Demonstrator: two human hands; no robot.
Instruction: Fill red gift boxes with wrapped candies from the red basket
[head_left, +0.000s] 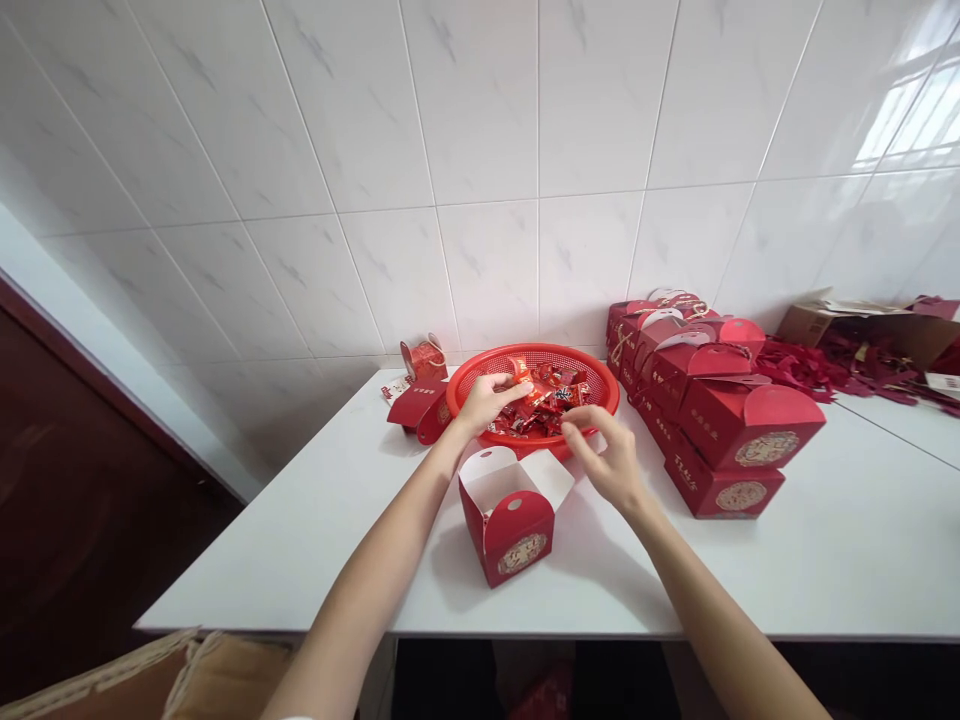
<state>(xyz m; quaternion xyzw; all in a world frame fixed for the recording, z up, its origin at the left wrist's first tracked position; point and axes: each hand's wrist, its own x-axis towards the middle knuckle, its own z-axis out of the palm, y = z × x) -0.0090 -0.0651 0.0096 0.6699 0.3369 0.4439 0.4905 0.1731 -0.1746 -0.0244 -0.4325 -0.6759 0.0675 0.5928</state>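
Note:
My left hand (491, 400) reaches over the left side of a red plastic basket (459, 378), fingers pinched on an orange-red wrapped candy (520, 370). Loose wrapped candies (559, 395) fill the basket's middle. Above the basket's right front rim hovers my right hand (606, 450). Its thumb and forefinger are curved and slightly apart, and I see nothing between them. Between my forearms stands a red gift box (517, 530) with a gold round emblem, its top flaps spread and its white inside showing. What lies deep in the box is mostly hidden.
Closed red gift boxes (720, 420) are stacked in rows on the right. Behind them lie dark red ribbons (806, 370) and a cardboard box (862, 320). A red box piece (416, 402) and a small red roll (424, 357) sit left of the basket. A tiled wall (487, 270) backs the white table (300, 540).

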